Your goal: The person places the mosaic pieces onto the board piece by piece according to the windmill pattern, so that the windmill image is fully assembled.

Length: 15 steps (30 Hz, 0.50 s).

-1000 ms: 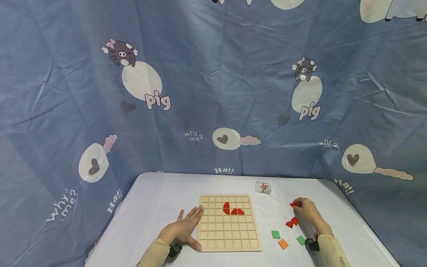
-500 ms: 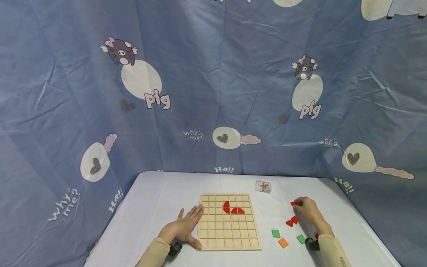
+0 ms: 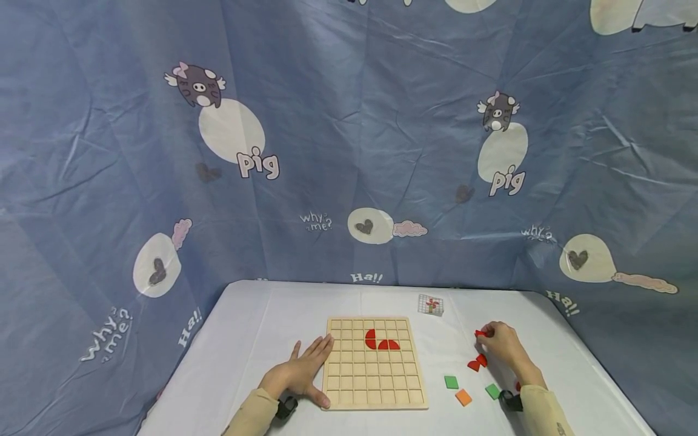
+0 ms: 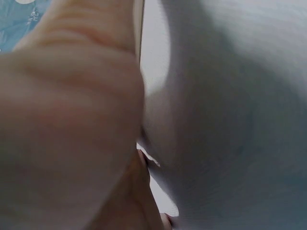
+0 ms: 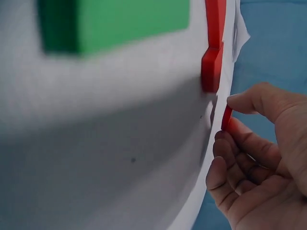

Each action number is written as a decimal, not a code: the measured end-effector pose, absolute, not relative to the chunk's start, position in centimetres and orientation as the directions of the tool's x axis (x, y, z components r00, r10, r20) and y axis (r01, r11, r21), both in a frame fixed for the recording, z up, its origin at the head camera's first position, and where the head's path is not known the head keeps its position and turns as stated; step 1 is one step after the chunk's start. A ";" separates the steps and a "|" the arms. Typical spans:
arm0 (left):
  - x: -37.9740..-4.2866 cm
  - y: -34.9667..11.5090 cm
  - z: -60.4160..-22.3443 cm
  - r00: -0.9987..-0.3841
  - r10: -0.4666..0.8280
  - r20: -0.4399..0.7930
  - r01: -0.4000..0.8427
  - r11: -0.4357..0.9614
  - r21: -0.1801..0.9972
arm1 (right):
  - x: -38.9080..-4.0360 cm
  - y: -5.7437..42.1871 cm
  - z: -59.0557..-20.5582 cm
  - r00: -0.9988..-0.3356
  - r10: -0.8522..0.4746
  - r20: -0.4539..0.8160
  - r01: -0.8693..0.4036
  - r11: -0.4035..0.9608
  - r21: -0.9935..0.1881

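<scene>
My left hand lies with fingers spread along the left edge of a wooden grid board, fingertips at its rim and thumb near the lower left corner. On the board sit a red quarter-round pair and a red half-round shape. To the right, my right hand pinches a small red piece between thumb and index finger, the other fingers curled in. Just below that hand, two red pieces lie on the white table. The left wrist view is mostly filled by the blurred hand.
Nearer me lie a green square, an orange square and another green square. A bit of red shows beside the right wrist strap. A gridded card with a pinwheel picture stands behind the board. Blue cloth surrounds the table.
Between the right fingertips, the red piece shows at a slightly different angle. Both hands otherwise keep their places, and the board and loose pieces are unmoved.
</scene>
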<state>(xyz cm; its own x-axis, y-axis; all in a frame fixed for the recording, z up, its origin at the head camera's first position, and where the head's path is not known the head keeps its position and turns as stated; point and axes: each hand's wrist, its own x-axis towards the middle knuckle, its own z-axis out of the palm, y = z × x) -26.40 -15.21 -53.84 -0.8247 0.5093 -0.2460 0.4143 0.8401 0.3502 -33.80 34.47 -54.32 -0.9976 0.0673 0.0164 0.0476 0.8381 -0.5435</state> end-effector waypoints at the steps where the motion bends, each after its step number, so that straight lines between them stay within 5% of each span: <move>1: -26.4 -15.2 -53.8 -0.825 0.509 -0.246 0.415 0.840 0.349 | -33.7 34.3 -54.2 -0.998 0.067 0.018 0.046 0.839 -0.542; 15: -26.3 -15.3 -53.7 -0.823 0.516 -0.240 0.424 0.837 0.346 | -32.9 30.2 -53.5 -0.994 -0.023 0.108 -0.079 0.837 -0.542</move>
